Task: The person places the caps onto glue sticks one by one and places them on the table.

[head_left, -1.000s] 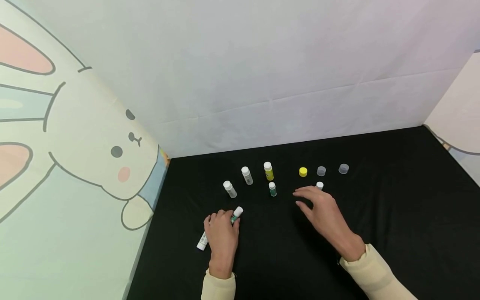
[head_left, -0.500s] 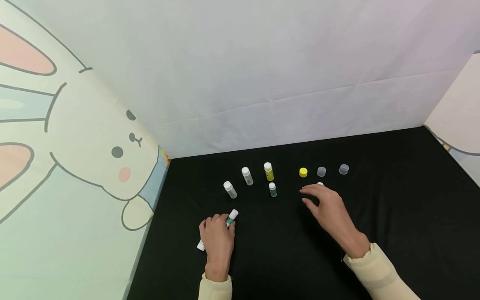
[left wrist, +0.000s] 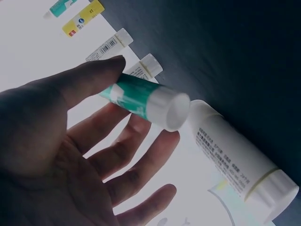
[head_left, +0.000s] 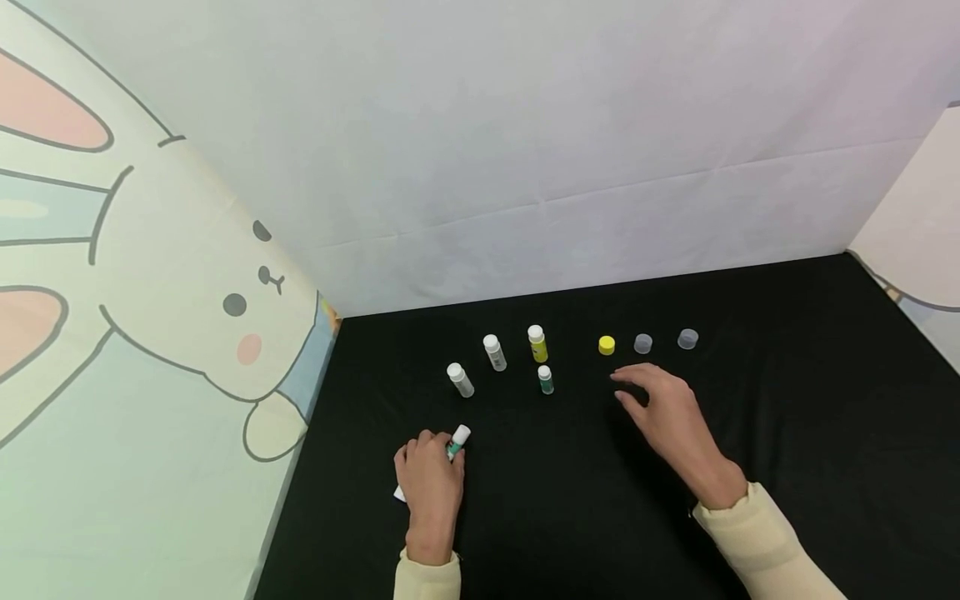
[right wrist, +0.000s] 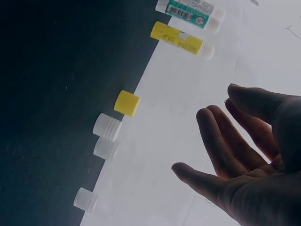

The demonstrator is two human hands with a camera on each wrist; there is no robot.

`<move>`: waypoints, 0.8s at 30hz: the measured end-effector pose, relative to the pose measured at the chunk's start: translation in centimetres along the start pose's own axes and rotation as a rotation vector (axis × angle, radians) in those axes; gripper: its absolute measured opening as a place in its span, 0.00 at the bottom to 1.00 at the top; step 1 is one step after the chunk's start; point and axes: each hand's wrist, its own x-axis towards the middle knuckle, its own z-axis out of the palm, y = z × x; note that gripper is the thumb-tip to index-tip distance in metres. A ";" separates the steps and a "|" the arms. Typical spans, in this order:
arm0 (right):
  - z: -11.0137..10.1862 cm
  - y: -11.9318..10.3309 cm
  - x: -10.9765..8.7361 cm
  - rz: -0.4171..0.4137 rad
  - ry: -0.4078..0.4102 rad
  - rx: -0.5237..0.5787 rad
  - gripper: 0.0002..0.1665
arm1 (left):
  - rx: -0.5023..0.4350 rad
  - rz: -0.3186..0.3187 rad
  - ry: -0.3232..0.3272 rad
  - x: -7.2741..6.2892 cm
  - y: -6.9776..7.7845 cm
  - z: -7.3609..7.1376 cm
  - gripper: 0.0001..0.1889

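Note:
My left hand point(head_left: 430, 477) pinches a green glue stick with a white end point(left wrist: 134, 95) between thumb and fingers, the white end pointing away from the palm. Right beside that hand, a larger white glue stick point(left wrist: 235, 157) lies on the black cloth, mostly covered by the hand in the head view. My right hand point(head_left: 666, 410) hovers palm down at the right with fingers loosely bent and holds nothing. Nearest to it are a yellow cap point(right wrist: 127, 103) and a white cap point(right wrist: 107, 127); the hand hides the white one in the head view.
Two white glue sticks point(head_left: 461, 381) point(head_left: 495, 353), a yellow one point(head_left: 537, 343) and a small green one point(head_left: 546, 380) stand upright left of centre. Two translucent caps point(head_left: 642, 343) point(head_left: 687, 338) sit at the back right. A pale curtain wall point(head_left: 540, 167) borders the black table point(head_left: 810, 350).
My left hand has drawn a little left and nearer with the green glue stick, covering more of the lying white one. My right hand has shifted slightly right, hiding the white cap.

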 end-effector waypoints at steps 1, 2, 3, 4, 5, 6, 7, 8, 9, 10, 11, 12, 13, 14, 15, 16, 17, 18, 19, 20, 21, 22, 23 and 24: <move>0.0 0.1 0.0 0.000 0.003 -0.002 0.18 | 0.000 -0.001 -0.001 0.0 0.0 0.0 0.08; -0.1 0.2 0.0 -0.001 0.006 -0.005 0.17 | 0.002 -0.001 -0.001 -0.1 -0.1 0.0 0.08; -0.1 0.3 0.1 -0.002 0.009 -0.009 0.18 | 0.003 0.000 -0.001 -0.1 -0.1 -0.1 0.08; -0.1 0.3 0.1 -0.001 0.013 -0.011 0.17 | 0.004 -0.001 -0.002 -0.1 -0.1 -0.1 0.08; -0.2 0.4 0.1 0.000 0.016 -0.012 0.17 | 0.006 -0.003 -0.002 -0.1 -0.2 -0.1 0.08; -0.2 0.5 0.1 0.001 0.019 -0.013 0.17 | 0.007 -0.006 -0.002 -0.1 -0.2 -0.1 0.08; -0.3 0.5 0.2 0.003 0.021 -0.011 0.17 | 0.007 -0.007 -0.002 -0.1 -0.2 -0.2 0.08; -0.3 0.6 0.2 0.006 0.023 -0.009 0.17 | 0.008 -0.009 -0.001 -0.1 -0.2 -0.2 0.08; -0.4 0.6 0.3 0.008 0.025 -0.008 0.17 | 0.008 -0.011 -0.003 -0.1 -0.3 -0.2 0.08; -0.4 0.7 0.3 0.011 0.028 -0.006 0.17 | 0.008 -0.015 -0.005 -0.1 -0.3 -0.2 0.08; -0.5 0.8 0.3 0.013 0.030 -0.007 0.18 | 0.010 -0.016 -0.007 -0.1 -0.3 -0.3 0.09; -0.5 0.9 0.4 0.014 0.034 -0.010 0.18 | 0.011 -0.019 -0.010 -0.1 -0.4 -0.3 0.09; -0.6 1.1 0.4 0.017 0.036 -0.013 0.18 | 0.013 -0.020 -0.011 -0.2 -0.4 -0.3 0.09; -0.6 1.2 0.4 0.020 0.038 -0.017 0.18 | 0.014 -0.022 -0.013 -0.2 -0.4 -0.3 0.09; -0.6 1.3 0.5 0.024 0.039 -0.021 0.18 | 0.015 -0.024 -0.014 -0.2 -0.5 -0.3 0.09; -0.6 1.5 0.5 0.027 0.039 -0.024 0.18 | 0.015 -0.026 -0.014 -0.2 -0.5 -0.3 0.09; -0.6 1.7 0.5 0.029 0.039 -0.027 0.18 | 0.014 -0.028 -0.014 -0.3 -0.5 -0.2 0.09; -0.6 1.8 0.5 0.030 0.039 -0.029 0.18 | 0.013 -0.029 -0.013 -0.3 -0.5 -0.2 0.09; -0.6 1.9 0.5 0.032 0.038 -0.030 0.17 | 0.012 -0.030 -0.011 -0.3 -0.5 -0.2 0.09; -0.6 2.0 0.5 0.033 0.039 -0.030 0.17 | 0.011 -0.030 -0.009 -0.4 -0.6 -0.2 0.09; -0.6 2.1 0.5 0.033 0.040 -0.031 0.17 | 0.011 -0.030 -0.007 -0.4 -0.6 -0.2 0.09; -0.6 2.2 0.6 0.031 0.041 -0.032 0.17 | 0.011 -0.030 -0.005 -0.4 -0.6 -0.2 0.09; -0.6 2.3 0.6 0.031 0.043 -0.033 0.17 | 0.012 -0.030 -0.005 -0.4 -0.6 -0.2 0.09; -0.6 2.4 0.6 0.031 0.043 -0.033 0.17 | 0.015 -0.031 -0.004 -0.4 -0.6 -0.2 0.09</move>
